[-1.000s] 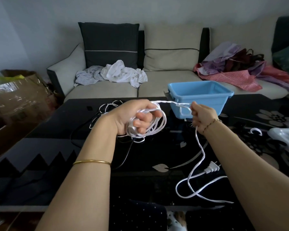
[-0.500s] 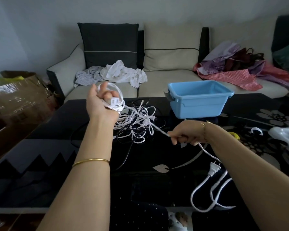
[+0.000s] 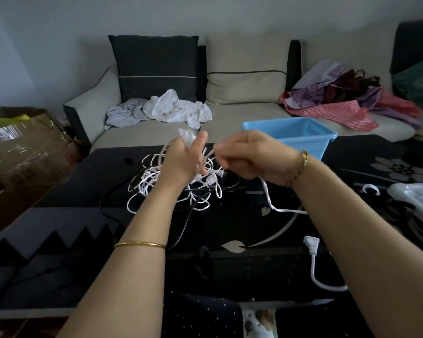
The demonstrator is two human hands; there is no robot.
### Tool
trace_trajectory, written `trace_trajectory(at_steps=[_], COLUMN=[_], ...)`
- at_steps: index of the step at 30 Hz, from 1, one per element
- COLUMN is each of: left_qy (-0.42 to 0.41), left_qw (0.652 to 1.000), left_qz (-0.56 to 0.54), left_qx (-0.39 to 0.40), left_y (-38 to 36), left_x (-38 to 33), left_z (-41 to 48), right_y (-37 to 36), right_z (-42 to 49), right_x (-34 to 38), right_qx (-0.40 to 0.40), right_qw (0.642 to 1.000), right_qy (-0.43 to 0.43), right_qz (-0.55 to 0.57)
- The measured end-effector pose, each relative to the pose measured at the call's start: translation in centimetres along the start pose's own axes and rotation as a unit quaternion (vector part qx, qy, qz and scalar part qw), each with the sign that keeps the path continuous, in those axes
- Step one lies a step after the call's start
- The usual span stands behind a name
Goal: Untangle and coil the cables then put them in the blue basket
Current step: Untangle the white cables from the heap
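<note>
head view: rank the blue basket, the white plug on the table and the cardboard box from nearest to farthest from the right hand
1. blue basket, just behind the right hand, which grips the white cable.
2. white plug, near the front edge of the table, toward the person.
3. cardboard box, far off to the left, beside the table.

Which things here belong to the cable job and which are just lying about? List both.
Job: white cable, held by left hand and right hand; tangled cables on the table; blue basket.
Lying about: clothes on the sofa; cardboard box; dark cushion.
</note>
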State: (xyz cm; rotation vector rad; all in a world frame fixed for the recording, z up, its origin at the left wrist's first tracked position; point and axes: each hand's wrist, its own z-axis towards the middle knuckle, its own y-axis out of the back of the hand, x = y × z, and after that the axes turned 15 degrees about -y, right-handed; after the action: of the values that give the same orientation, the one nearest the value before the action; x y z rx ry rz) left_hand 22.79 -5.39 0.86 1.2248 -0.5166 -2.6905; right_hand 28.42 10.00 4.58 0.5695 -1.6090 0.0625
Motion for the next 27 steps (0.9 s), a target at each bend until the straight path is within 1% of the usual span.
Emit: trace_trajectory(at_steps=[1, 2, 4, 6, 8, 10, 11, 14, 16, 18, 19, 20, 21, 22, 23, 24, 25, 27], left_qy=[-0.009, -0.005, 0.047, 0.112, 0.149, 0.161, 0.171, 0.226, 0.244, 0.236, 0.227, 0.22, 0.216, 0.213, 0.205, 0.197, 0.187, 0.171], left_qw=[0.999, 0.997, 0.986, 0.952, 0.917, 0.905, 0.902, 0.882, 0.855, 0.815, 0.789, 0.757, 0.715, 0.671, 0.639, 0.628, 0.635, 0.669], left_qz=[0.025, 0.01, -0.092, -0.207, -0.278, -0.299, -0.308, -0.345, -0.398, -0.484, -0.534, -0.586, -0.643, -0.695, -0.733, -0.75, -0.749, -0.711], left_qx=[0.044, 0.076, 0.132, 0.197, 0.246, 0.256, 0.252, 0.23, 0.227, 0.214, 0.202, 0.188, 0.171, 0.148, 0.113, 0.06, -0.006, -0.133], left_y=[-0.1, -0.2, -0.4, -0.4, -0.3, -0.2, -0.2, -0.3, -0.1, 0.4, 0.7, 1.0, 1.2, 1.5, 1.6, 1.7, 1.7, 1.7], left_x=[-0.7, -1.0, -1.8, -2.5, -2.9, -3.1, -3.1, -3.0, -2.9, -2.6, -2.4, -2.0, -1.6, -1.2, -1.0, -0.8, -0.8, -1.2], left_z=[0.0, 0.1, 0.2, -0.1, -0.3, -0.4, -0.4, -0.2, -0.1, 0.0, 0.1, 0.3, 0.4, 0.6, 0.8, 0.9, 1.1, 1.3], right_y=[0.5, 0.9, 1.5, 1.8, 2.3, 2.6, 2.7, 2.7, 2.7, 2.5, 2.4, 2.2, 1.9, 1.4, 1.0, 0.6, 0.2, -0.9], right_z=[-0.1, -0.2, -0.4, -0.3, 0.0, 0.3, 0.5, 1.1, 1.5, 1.7, 1.8, 1.7, 1.8, 1.8, 1.9, 1.9, 1.9, 1.8], right_x=[0.0, -0.1, -0.4, -0.8, -1.3, -1.9, -2.3, -3.5, -4.0, -4.4, -4.8, -5.1, -5.4, -5.7, -6.1, -6.3, -6.3, -5.8], right_qx=[-0.031, -0.056, -0.09, -0.115, -0.162, -0.223, -0.239, -0.258, -0.29, -0.326, -0.339, -0.34, -0.328, -0.308, -0.289, -0.273, -0.257, -0.213], right_qw=[0.999, 0.997, 0.993, 0.991, 0.985, 0.975, 0.971, 0.966, 0.957, 0.944, 0.939, 0.937, 0.939, 0.944, 0.947, 0.946, 0.943, 0.935], right_qy=[0.005, 0.009, 0.013, 0.017, 0.019, 0.015, 0.013, 0.012, 0.02, 0.035, 0.039, 0.035, 0.026, 0.015, 0.004, -0.006, -0.016, -0.034], right_qz=[0.032, 0.054, 0.073, 0.074, 0.049, 0.004, -0.005, 0.011, -0.004, -0.031, -0.054, -0.078, -0.1, -0.119, -0.143, -0.174, -0.21, -0.28])
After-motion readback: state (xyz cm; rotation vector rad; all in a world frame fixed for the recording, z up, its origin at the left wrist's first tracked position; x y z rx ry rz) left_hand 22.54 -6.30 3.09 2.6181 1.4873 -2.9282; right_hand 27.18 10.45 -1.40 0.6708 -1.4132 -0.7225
